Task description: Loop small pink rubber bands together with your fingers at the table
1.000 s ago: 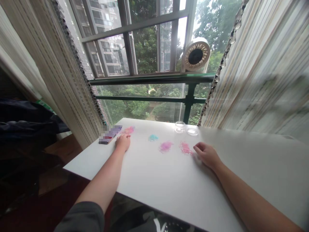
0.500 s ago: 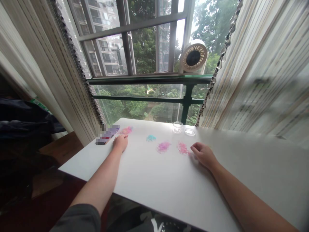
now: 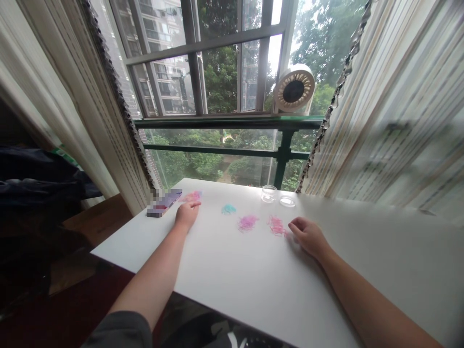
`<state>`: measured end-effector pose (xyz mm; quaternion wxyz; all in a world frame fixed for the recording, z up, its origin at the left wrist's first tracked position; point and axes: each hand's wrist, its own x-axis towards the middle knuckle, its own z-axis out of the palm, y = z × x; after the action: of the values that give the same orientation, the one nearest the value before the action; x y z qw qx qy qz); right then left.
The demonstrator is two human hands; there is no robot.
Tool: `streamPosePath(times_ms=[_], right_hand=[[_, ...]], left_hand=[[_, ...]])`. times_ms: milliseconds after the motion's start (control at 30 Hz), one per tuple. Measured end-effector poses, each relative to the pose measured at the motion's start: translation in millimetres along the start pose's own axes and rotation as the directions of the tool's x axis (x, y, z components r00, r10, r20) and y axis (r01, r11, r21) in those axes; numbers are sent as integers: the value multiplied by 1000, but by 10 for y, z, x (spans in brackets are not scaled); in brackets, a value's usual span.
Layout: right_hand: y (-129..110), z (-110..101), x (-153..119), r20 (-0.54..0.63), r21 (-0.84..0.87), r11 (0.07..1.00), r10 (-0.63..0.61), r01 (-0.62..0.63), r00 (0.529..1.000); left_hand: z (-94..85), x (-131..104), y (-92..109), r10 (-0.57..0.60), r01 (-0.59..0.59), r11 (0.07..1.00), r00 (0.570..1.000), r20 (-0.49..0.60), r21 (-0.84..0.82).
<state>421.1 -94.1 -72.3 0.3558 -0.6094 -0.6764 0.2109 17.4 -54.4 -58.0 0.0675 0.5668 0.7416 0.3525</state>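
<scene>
My left hand [image 3: 187,214] is beside a mixed pink, orange and purple pile of thin bands [image 3: 193,195]. Its index finger points right and the other fingers curl under; anything pinched there is too small to make out. On the right, my right hand [image 3: 307,235] rests on the white table [image 3: 232,270] with curled fingers, its tips at the edge of a pinkish-red pile of bands [image 3: 277,225]. Whether a band is between those fingertips is hidden. Between the hands lie a teal pile of bands [image 3: 228,209] and a purple-pink pile of bands [image 3: 248,223].
A clear round container [image 3: 268,194] stands at the table's back edge, with a clear lid [image 3: 287,202] beside it. A partly blurred phone-like flat object [image 3: 165,203] lies at the left. A white fan [image 3: 294,90] is at the window behind a green railing [image 3: 228,123].
My left hand has shifted slightly right along the mixed pile, and its index finger reaches out further. My right hand stays by the pinkish-red pile. The whole view has shifted a little.
</scene>
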Motion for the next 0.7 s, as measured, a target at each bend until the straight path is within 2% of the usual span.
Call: streamPosePath(times_ms=[433, 700], right_hand=[[-6, 2, 1, 1, -11, 1000, -8, 8, 1000], [-4, 2, -7, 14, 0, 1000, -3, 3, 1000]], left_hand=[[16, 27, -32, -38, 29, 993, 996, -80, -110], [-57, 92, -172, -117, 116, 993, 985, -129, -10]])
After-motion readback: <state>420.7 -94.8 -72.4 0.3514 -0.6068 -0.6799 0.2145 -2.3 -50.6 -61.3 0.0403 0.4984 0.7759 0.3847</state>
